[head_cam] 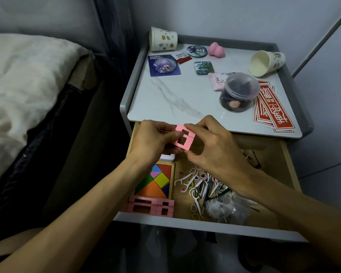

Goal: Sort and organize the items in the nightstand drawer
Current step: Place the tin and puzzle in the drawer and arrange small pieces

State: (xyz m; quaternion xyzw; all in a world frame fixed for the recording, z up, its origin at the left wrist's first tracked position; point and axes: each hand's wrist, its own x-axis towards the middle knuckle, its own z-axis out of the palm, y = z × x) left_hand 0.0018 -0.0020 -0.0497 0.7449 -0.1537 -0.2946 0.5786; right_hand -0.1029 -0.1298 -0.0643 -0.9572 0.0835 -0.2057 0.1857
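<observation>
Above the open nightstand drawer, both my hands hold small pink frame-shaped blocks between them. My left hand pinches them from the left, my right hand from the right. In the drawer's front left corner lie more pink frame blocks. Behind them sits a wooden tangram puzzle with coloured pieces. A loose heap of floss picks and small hair ties covers the drawer's middle, with a clear plastic bag of similar bits beside it.
On the marble top lie two tipped paper cups, round and square badges, a purple card, a pink sponge, a lidded plastic jar and red stickers. A bed is at left.
</observation>
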